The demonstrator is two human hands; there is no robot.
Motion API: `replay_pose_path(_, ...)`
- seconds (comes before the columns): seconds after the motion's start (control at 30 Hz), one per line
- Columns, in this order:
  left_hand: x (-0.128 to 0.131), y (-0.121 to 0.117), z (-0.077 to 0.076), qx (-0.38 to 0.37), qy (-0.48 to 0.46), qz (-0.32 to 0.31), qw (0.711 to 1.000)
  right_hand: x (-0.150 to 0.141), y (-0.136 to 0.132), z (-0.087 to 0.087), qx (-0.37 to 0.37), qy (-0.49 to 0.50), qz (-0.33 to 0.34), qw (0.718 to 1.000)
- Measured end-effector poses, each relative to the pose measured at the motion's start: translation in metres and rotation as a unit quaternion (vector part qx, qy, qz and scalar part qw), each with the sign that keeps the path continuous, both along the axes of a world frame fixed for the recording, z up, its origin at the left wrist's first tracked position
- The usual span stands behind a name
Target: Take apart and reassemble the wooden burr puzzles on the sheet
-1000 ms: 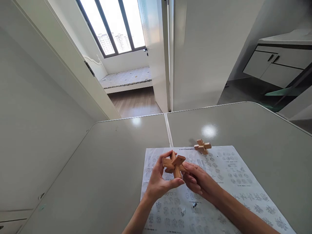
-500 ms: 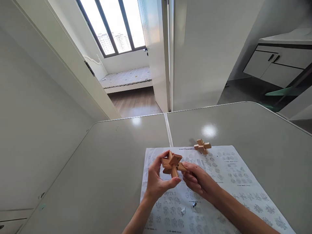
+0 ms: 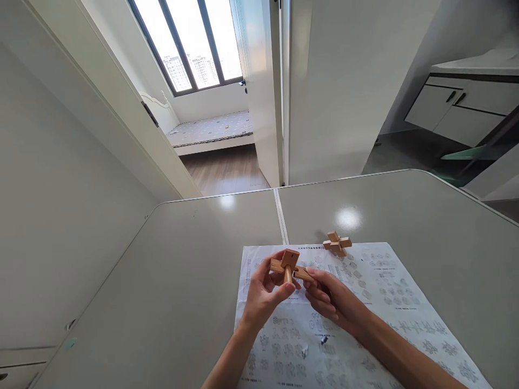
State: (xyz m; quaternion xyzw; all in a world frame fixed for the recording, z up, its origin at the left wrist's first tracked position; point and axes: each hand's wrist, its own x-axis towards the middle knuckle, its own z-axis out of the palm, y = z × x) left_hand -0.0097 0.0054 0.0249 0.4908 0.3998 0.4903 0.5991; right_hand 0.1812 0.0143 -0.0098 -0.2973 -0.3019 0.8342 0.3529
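where my left hand (image 3: 261, 300) and right hand (image 3: 326, 292) meet: a wooden interlocking puzzle (image 3: 290, 258), held up over a printed sheet (image 3: 389, 292), its pieces crossing in several directions.

left hand: curled round the puzzle's left side, thumb in front by the lower end of a round rod (image 3: 288, 275), fingers behind; the wood hides some fingertips from me, so i cannot tell exactly where they press.

right hand: thumb and fingers pinching the outer end of a flat bar (image 3: 303, 273) that sticks out on the puzzle's right; the other fingers fold in below. how deep the bar sits, i can't make out from here.

second puzzle: a paler wooden cross (image 3: 337, 244), resting at the sheet's far edge, beyond my hands and well apart from both.

sheet: white, covered in small drawings and print too fine for me to read, flat on the grey bench (image 3: 194, 281).

scraps: a dark shiny bit (image 3: 324, 340) and a pale bit (image 3: 305, 351), near each other on the paper, on the near side of my hands.

background: a bed (image 3: 214, 128) below a window (image 3: 194, 48), and a white cabinet (image 3: 462, 111) off to the right.
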Motion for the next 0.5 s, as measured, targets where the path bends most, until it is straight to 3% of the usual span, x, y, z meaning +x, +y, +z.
replay_pose_path(0.23, 0.0008, 0.0017, -0.0019, 0.005, -0.033, 0.001, 0.999, 0.0012, 0.0004, -0.0031, -0.004, 0.003, -0.005, 1.000)
replay_pose_path(0.5, -0.0068, 0.0026, 0.0035, 0.001, -0.026, -0.040, 0.999, -0.0001, 0.0018, -0.0012, 0.002, -0.009, 0.010, 1.000)
